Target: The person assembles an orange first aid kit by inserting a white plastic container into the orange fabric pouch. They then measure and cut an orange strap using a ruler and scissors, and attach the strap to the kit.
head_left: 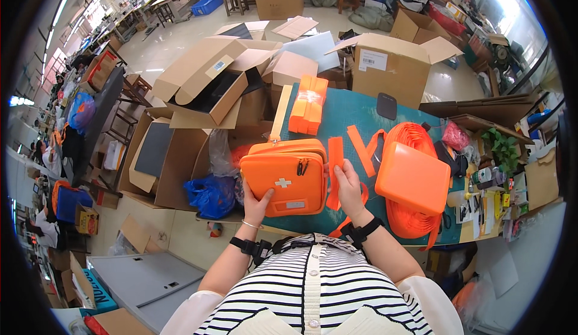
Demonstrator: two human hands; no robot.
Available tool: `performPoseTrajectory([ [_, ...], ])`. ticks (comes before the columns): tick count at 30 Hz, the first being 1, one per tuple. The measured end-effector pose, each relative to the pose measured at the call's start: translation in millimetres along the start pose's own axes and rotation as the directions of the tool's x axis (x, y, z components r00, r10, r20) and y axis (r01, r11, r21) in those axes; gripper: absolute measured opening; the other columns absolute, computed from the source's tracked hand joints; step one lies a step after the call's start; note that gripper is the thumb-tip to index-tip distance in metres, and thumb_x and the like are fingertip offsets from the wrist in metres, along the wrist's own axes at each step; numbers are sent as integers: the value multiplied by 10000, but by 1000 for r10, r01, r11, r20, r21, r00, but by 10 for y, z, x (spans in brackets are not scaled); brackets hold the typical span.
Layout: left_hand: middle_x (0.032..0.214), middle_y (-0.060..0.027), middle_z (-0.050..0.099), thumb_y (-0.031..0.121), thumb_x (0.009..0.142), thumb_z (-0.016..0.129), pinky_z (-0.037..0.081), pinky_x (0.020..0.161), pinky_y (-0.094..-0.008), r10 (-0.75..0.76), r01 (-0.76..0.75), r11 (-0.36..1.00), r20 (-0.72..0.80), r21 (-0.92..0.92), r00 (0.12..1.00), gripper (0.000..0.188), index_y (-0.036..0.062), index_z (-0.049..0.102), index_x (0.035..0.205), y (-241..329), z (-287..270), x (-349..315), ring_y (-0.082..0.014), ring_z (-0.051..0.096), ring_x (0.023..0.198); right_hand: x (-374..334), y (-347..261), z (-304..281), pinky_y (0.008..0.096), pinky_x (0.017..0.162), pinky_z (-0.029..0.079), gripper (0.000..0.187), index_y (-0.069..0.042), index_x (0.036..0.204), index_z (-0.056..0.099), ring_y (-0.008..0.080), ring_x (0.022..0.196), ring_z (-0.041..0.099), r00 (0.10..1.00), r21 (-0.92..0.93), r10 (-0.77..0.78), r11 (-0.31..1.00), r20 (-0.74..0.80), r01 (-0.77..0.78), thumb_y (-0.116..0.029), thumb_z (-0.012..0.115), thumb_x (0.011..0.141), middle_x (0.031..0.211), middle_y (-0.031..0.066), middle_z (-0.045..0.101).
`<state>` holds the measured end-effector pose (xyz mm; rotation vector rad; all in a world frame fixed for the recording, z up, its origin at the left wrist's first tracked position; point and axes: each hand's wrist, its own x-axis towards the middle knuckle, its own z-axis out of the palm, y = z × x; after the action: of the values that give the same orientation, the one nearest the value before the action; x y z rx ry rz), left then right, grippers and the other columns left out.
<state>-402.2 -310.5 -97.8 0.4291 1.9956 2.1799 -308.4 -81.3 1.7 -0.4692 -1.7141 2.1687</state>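
An orange zippered first-aid case (265, 169) with a white cross stands tilted at the near left part of the green work table (352, 115). My left hand (255, 205) grips its lower left side, thumb on the front face. At the case's right side, my right hand (350, 189) pinches a flat orange webbing strap (335, 152) between thumb and fingers. Whether the strap is joined to the case is hidden. Farther right, another smooth orange case (414, 172) rests on a large coil of orange webbing (404, 135).
A bundle of folded orange strips (308, 103) lies at the table's far left. Loose orange webbing (361, 148) lies near my right hand. Open cardboard boxes (391, 64) crowd the far side and left. A blue plastic bag (211, 196) sits beside the table; a green plant (500, 145) stands right.
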Motion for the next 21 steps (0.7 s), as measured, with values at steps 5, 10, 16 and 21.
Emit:
performPoseTrajectory([
  [5, 1249, -114, 472, 98, 799, 713, 407, 968, -317, -56, 56, 998, -19, 20, 998, 719, 46, 270, 1363, 156, 150, -102, -201, 481, 1142, 50, 114, -102, 253, 635, 463, 174, -23, 1047, 515, 113, 802, 553, 998, -105, -67, 992, 21, 69, -154, 420, 981, 922, 30, 581],
  [10, 1259, -117, 461, 89, 805, 701, 398, 979, -314, -65, 63, 994, 19, 94, 998, 723, 32, 249, 1367, 282, 235, -103, -204, 472, 1153, 20, 112, -38, 363, 694, 449, 182, 8, 1030, 495, 251, 769, 547, 957, -484, -290, 841, -27, 241, -154, 442, 966, 852, 116, 558],
  [16, 1253, -109, 471, 87, 846, 658, 399, 981, -314, -208, 208, 977, 10, -52, 978, 665, 22, 252, 1369, 235, 300, -25, -204, 474, 1157, 2, 139, 94, 425, 671, 445, 241, -3, 1005, 499, 376, 813, 562, 872, -691, -490, 634, -11, 347, -235, 507, 938, 873, 205, 570],
  [21, 1349, -114, 430, 137, 918, 577, 383, 999, -321, -396, 427, 880, 174, -207, 901, 572, 38, 284, 1399, 131, 193, 118, -191, 438, 1218, 332, 299, -153, 414, 664, 459, 298, 8, 954, 502, 360, 720, 576, 981, -701, -191, 705, -47, 103, -282, 556, 918, 779, 202, 586],
])
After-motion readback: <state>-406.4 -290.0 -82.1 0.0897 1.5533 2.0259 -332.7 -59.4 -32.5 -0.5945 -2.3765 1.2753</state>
